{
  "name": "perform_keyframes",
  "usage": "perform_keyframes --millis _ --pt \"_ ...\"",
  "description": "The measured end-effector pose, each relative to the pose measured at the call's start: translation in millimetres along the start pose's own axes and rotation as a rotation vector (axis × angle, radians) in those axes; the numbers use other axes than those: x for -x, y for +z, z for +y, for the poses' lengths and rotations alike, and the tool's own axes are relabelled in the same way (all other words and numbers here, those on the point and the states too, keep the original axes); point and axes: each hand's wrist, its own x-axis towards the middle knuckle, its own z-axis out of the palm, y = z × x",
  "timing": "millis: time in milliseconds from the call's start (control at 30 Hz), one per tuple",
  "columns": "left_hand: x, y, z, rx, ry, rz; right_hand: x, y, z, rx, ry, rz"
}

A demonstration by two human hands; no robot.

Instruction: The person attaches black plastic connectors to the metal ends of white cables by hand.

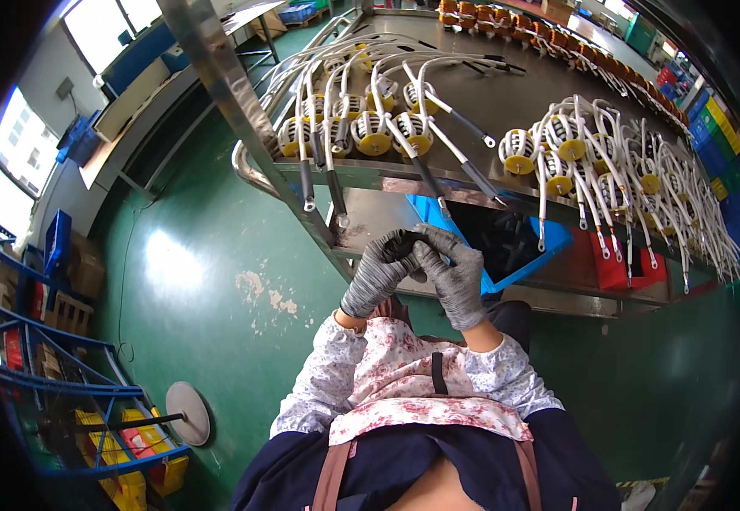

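Green floor [166, 341]; 1 metal rack [515, 98] ahead w/ 2 clusters of yellow-ended, white-cabled coils [373, 139] up top. My left hand [383, 271] & right hand [455, 277], both gloved, fingers curled, tips meeting; can't tell if the dark bit [400, 244] btwn is held. 1 blue bin [530, 269], black pcs [502, 234] inside, just beyond.

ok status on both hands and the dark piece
Left hand gripping dark piece. Right hand against left, grip unclear. Cable ends overhang metal table just ahead.
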Motion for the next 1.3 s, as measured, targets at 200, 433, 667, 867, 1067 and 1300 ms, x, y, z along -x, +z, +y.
perform_keyframes --millis 200,433,667,867,1067,1300 --pt "-4 7 3 -0.097 -0.145 -0.031 2 -12 -10 -0.246 0.270 0.273" --pt "-43 -8 34 -0.059 0.013 0.153 -2 -26 -21 0.205 -0.188 0.114" --pt "-62 -2 51 -0.054 0.198 0.238 -5 -20 -16 0.556 -0.271 0.244" --pt "-79 -11 61 -0.144 0.173 0.174 -9 -14 -23 0.481 -0.308 0.268" --pt "-87 -11 62 -0.218 0.155 0.166 -16 -2 -27 0.545 -0.250 0.323" --pt "-89 -12 65 -0.243 0.116 0.163 -44 4 -1 0.988 -0.256 0.256"
